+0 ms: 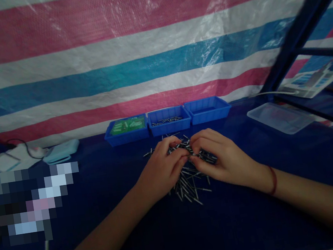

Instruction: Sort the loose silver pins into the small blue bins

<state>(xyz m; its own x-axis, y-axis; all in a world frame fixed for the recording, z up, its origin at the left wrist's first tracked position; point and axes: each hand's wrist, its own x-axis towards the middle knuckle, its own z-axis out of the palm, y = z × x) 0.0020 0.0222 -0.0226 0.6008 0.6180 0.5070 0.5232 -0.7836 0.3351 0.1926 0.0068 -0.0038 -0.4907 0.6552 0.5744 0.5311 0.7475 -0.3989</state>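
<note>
A loose pile of silver blind rivets (185, 187), thin metal pins with a thicker end, lies on the dark blue table. Over its upper part my left hand (167, 162) is closed in a pinch, thumb against the fingers. Facing it from the other side, my right hand (221, 156) is bent the same way, with a dark red band on the wrist. The fingertips of both hands nearly meet on a small metal piece, seemingly a rivet. My fingers hide part of the pile.
Behind the pile stand three blue bins: the left bin (127, 137) holds green-and-clear packets, the middle bin (171, 127) holds rivets, and the right bin (210, 114) shows its inner wall. A clear plastic lid (281, 118) lies right. A light blue case (62, 151) and cables are left.
</note>
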